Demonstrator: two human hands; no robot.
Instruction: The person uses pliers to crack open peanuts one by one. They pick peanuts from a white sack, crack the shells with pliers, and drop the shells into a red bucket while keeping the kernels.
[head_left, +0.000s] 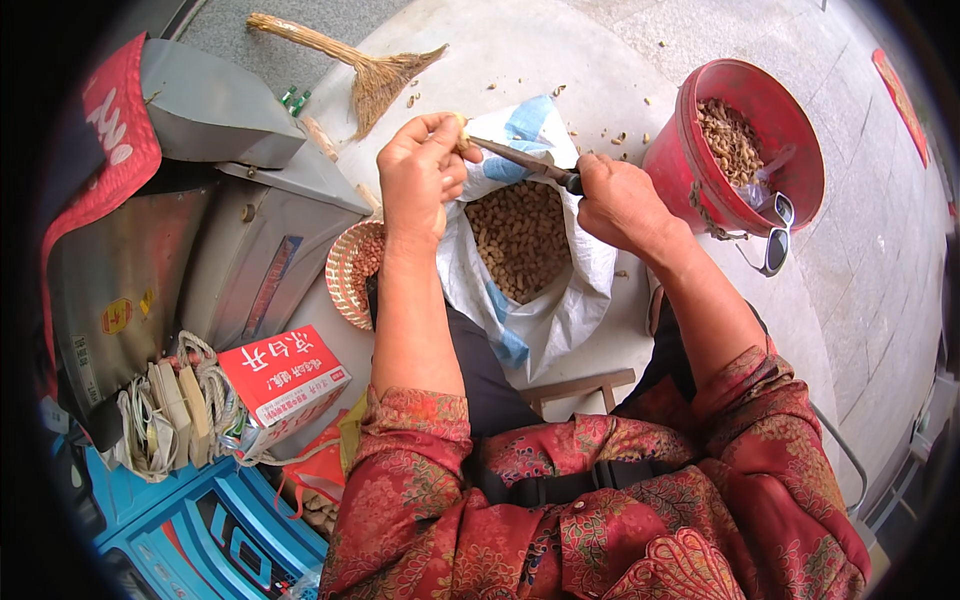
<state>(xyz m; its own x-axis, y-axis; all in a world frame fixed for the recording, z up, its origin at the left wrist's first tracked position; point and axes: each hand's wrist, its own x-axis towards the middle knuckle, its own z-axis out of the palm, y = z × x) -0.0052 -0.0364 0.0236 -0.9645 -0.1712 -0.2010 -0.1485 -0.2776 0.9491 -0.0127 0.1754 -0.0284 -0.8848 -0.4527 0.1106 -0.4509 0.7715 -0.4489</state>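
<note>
Between the thumb and fingers of my left hand (427, 169) is a peanut (460, 131). My right hand (619, 199) grips the dark handle of a metal tool, perhaps scissors or pliers (517, 156), whose tip meets the peanut. Both hands are above a white and blue woven sack (589, 300), open at the top and holding many unshelled peanuts (525, 244). A woven basket (345, 281) with reddish shelled peanuts (367, 257) stands left of the sack, partly behind my left forearm. How far the tool's jaws are parted cannot be told.
A red bucket (806, 150) at the right holds peanut shells (727, 142), with sunglasses (778, 232) on its rim. A straw broom (379, 79) lies beyond the sack. Grey metal machinery, a red carton (289, 367) and a blue case (202, 525) crowd the left.
</note>
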